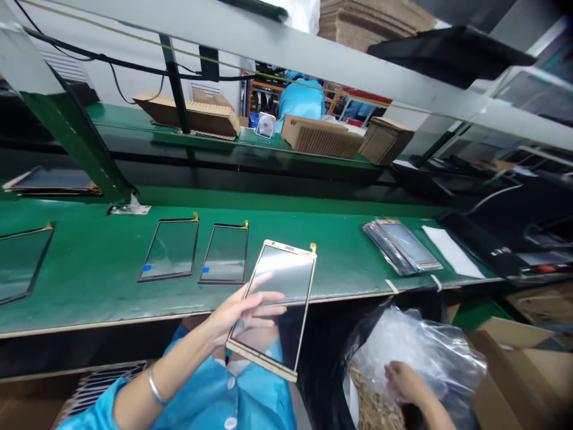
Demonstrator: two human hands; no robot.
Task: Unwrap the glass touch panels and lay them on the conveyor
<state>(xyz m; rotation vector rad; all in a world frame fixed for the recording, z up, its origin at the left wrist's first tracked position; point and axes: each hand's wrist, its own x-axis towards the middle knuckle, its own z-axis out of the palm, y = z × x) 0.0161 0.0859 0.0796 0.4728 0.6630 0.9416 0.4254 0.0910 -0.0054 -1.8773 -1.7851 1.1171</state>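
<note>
My left hand [250, 313] is closed on a glass touch panel [286, 316] with a pale border and a small orange tab at its top corner. Its fingers lie across the glass, and the panel tilts in front of the bench edge. Over crumpled clear plastic film [421, 334] in a black bag [333, 358], my right hand [403, 379] has its fingers curled together; whether it grips any film is hard to see. Two dark-bordered glass panels, one at left [172, 251] and one nearer [225, 254], lie flat on the green bench [102, 257].
Another panel [22, 263] lies at the far left. A stack of wrapped panels [403, 245] and a white sheet [452, 251] are at the right. Cardboard boxes [514, 358] stand beside the bag. A green post [85, 143] rises from the bench; a person [302, 98] is behind the shelf.
</note>
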